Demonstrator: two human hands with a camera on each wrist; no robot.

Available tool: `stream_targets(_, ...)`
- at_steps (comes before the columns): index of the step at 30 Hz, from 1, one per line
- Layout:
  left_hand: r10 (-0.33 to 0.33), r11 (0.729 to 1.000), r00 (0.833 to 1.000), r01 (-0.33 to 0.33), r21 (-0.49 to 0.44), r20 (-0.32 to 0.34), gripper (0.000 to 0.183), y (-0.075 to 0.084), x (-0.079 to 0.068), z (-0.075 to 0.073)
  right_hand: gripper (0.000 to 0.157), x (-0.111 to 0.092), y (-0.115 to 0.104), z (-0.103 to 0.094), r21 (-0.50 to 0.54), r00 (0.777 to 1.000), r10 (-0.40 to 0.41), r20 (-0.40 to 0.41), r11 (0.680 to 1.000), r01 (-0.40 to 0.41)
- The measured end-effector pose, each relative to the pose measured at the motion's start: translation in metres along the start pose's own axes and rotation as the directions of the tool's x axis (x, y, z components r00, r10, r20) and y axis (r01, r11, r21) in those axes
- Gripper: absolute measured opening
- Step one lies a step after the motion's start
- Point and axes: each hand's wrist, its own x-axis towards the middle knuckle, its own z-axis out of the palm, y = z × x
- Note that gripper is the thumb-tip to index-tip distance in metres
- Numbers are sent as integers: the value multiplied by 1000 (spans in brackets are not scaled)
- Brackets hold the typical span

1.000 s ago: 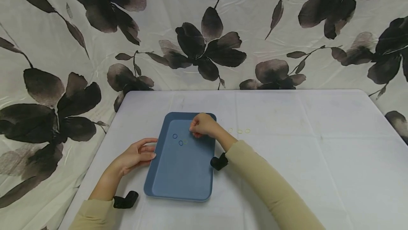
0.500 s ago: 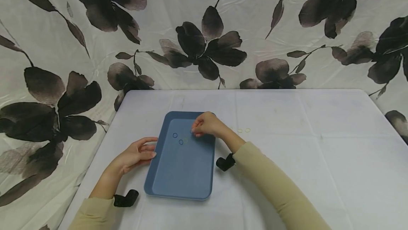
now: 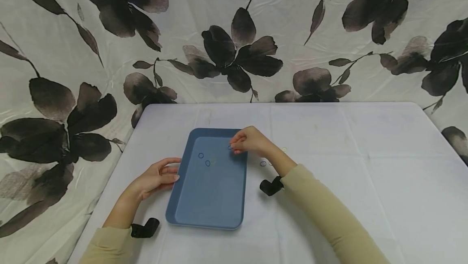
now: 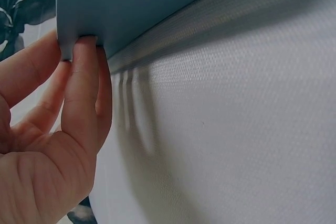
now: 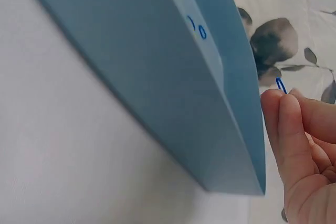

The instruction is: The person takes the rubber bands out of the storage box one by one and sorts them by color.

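In the head view my right hand is over the far right part of the blue tray. It pinches a thin blue ring between thumb and fingertips, seen edge-on in the right wrist view. On the tray floor lie two more blue rings, a left one and a right one, with a faint yellow ring beside the latter. My left hand rests against the tray's left edge, fingers extended; in the left wrist view the thumb touches the tray's outer wall.
Right of the tray on the white table lie a blue ring, a partly hidden ring and a yellow ring near my forearm. A black wrist device sits under the right cuff, another device by the left. Floral cloth hangs behind.
My right hand has moved right across the tray toward its right edge, with the blue ring now showing at the fingertips. A blue ring on the table has come into view. My left hand stays.
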Motion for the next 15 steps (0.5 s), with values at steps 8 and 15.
stream_targets(8, 7, 1000, 1000, -6, 19, -6, 67, 1, 0, 1, 17, -14, 5, -18, 23, 1000, -12, -4, 1000, 12)
stream_targets(15, 12, 1000, 1000, -11, 23, -5, 67, 0, 0, 1, 18, -22, 9, -29, 22, 1000, -16, -13, 1000, 16)
